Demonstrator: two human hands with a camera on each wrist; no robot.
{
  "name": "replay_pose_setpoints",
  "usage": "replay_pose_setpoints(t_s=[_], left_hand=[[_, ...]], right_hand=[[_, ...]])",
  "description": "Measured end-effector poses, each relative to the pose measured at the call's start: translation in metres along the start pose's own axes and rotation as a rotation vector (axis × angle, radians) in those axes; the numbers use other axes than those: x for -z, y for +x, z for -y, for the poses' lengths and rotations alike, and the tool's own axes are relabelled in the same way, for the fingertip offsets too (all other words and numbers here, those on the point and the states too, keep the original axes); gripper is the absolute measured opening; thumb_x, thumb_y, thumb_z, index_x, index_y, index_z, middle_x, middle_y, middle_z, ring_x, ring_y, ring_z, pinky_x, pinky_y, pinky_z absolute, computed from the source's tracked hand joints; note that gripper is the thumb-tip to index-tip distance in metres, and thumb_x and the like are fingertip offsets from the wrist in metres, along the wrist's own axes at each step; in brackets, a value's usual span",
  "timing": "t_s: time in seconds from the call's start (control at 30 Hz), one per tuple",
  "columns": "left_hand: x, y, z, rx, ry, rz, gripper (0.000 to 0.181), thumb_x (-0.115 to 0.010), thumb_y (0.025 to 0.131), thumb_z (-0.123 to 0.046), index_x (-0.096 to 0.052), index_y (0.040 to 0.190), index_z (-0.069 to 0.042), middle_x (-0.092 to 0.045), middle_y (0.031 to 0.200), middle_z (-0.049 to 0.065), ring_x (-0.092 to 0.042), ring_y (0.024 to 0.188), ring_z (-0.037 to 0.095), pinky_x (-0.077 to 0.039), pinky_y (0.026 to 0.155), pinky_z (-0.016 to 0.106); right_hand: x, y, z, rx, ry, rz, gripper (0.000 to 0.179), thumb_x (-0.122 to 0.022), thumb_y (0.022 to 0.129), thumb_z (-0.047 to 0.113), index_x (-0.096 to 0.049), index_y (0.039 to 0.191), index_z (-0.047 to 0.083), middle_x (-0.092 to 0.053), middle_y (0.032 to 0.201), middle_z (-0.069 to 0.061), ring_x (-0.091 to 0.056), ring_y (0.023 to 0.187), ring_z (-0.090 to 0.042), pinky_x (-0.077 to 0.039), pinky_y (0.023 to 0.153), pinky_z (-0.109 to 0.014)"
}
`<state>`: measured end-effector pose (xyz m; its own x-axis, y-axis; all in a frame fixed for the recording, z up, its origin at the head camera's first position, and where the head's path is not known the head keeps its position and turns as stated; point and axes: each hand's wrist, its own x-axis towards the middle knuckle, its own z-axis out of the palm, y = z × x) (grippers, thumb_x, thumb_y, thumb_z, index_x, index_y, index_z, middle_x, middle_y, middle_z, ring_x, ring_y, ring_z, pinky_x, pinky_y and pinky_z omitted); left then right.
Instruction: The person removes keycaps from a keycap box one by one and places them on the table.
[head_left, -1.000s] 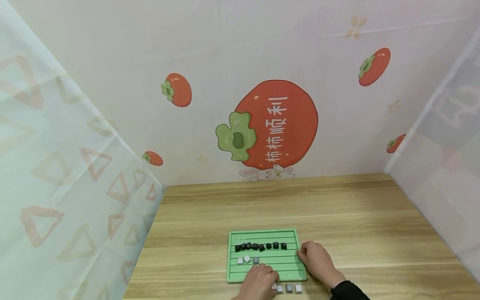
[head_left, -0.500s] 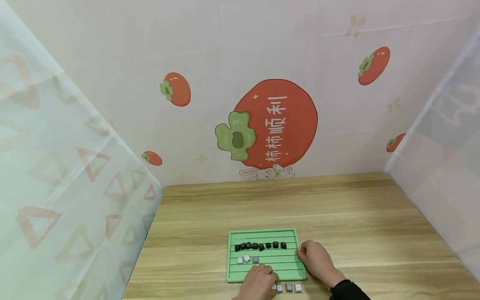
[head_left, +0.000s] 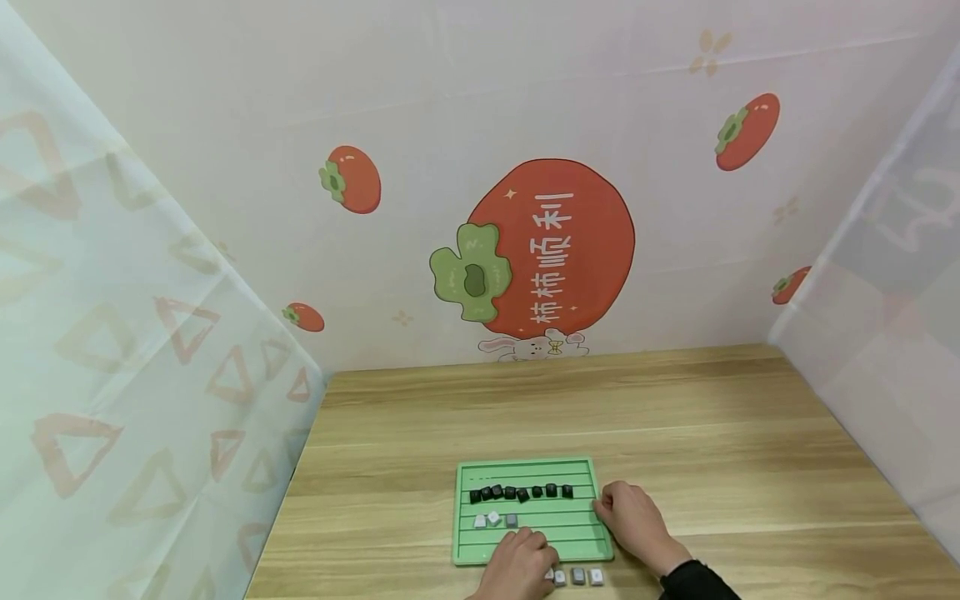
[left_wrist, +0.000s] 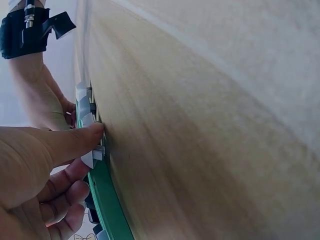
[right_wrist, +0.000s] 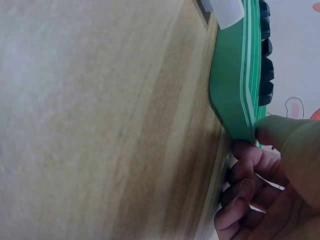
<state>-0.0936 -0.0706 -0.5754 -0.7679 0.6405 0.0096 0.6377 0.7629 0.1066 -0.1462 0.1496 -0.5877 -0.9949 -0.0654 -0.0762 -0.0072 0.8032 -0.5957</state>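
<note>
A light green ridged tray lies on the wooden table. A row of several black keycaps crosses it, with white and grey keycaps on a lower ridge. Along the near edge, more white and grey keycaps stand on the table. My left hand is at this near row; its thumb and index finger pinch a pale keycap, partly covered by the thumb. At the tray's right side, my right hand grips the edge near a corner, thumb on top and curled fingers beneath, as the right wrist view shows.
Wood tabletop extends around the tray to the back and both sides. A white back wall printed with persimmons rises behind it. Printed side sheets stand at left and right.
</note>
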Motion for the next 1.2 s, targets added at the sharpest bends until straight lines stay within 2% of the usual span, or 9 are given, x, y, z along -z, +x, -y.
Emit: replay_pose_setpoints(t_s=[0.27, 0.63, 0.83, 1.03, 1.2], left_hand=[[-0.0001, -0.001, 0.0004, -0.026, 0.013, -0.034, 0.016, -0.084, 0.077, -0.03, -0.076, 0.091, -0.028, -0.061, 0.082, -0.014, -0.049, 0.075, 0.001, -0.033, 0.063, 0.016], [0.0005, -0.0019, 0.0009, -0.03, 0.015, -0.035, 0.017, -0.084, 0.079, -0.031, -0.076, 0.093, -0.028, -0.061, 0.082, -0.014, -0.048, 0.074, 0.001, -0.033, 0.063, 0.016], [0.0023, -0.0015, 0.0001, -0.01, -0.011, -0.028, 0.017, -0.084, 0.079, -0.032, -0.076, 0.093, -0.027, -0.063, 0.083, -0.014, -0.051, 0.076, 0.001, -0.035, 0.064, 0.017], [0.004, -0.0009, -0.0007, 0.01, -0.003, -0.064, 0.021, -0.085, 0.078, -0.038, -0.077, 0.094, -0.027, -0.063, 0.083, -0.014, -0.05, 0.077, 0.001, -0.036, 0.066, 0.017], [0.0061, -0.0003, 0.0018, 0.024, -0.007, -0.061, 0.02, -0.083, 0.08, -0.036, -0.077, 0.097, -0.026, -0.066, 0.089, -0.013, -0.054, 0.082, 0.002, -0.043, 0.071, 0.019]], right_hand=[[0.001, -0.0002, 0.0007, -0.001, 0.005, 0.003, 0.05, -0.07, 0.091, 0.015, -0.034, 0.057, 0.019, -0.023, 0.055, 0.007, -0.026, 0.051, -0.008, -0.02, 0.054, -0.02], [0.0044, -0.0012, 0.0038, -0.011, 0.011, 0.021, 0.051, -0.07, 0.092, 0.014, -0.034, 0.057, 0.018, -0.022, 0.055, 0.006, -0.025, 0.052, -0.009, -0.02, 0.055, -0.021], [0.0039, -0.0021, 0.004, -0.009, 0.0, 0.01, 0.049, -0.07, 0.091, 0.014, -0.036, 0.057, 0.018, -0.024, 0.055, 0.007, -0.028, 0.052, -0.009, -0.021, 0.054, -0.021], [0.0031, -0.0019, 0.0031, -0.002, -0.006, 0.001, 0.048, -0.07, 0.091, 0.013, -0.036, 0.057, 0.017, -0.025, 0.055, 0.007, -0.029, 0.052, -0.008, -0.022, 0.053, -0.021], [0.0029, -0.0008, 0.0027, -0.004, -0.001, 0.009, 0.049, -0.07, 0.091, 0.014, -0.035, 0.057, 0.018, -0.024, 0.055, 0.007, -0.027, 0.052, -0.008, -0.021, 0.054, -0.021]])
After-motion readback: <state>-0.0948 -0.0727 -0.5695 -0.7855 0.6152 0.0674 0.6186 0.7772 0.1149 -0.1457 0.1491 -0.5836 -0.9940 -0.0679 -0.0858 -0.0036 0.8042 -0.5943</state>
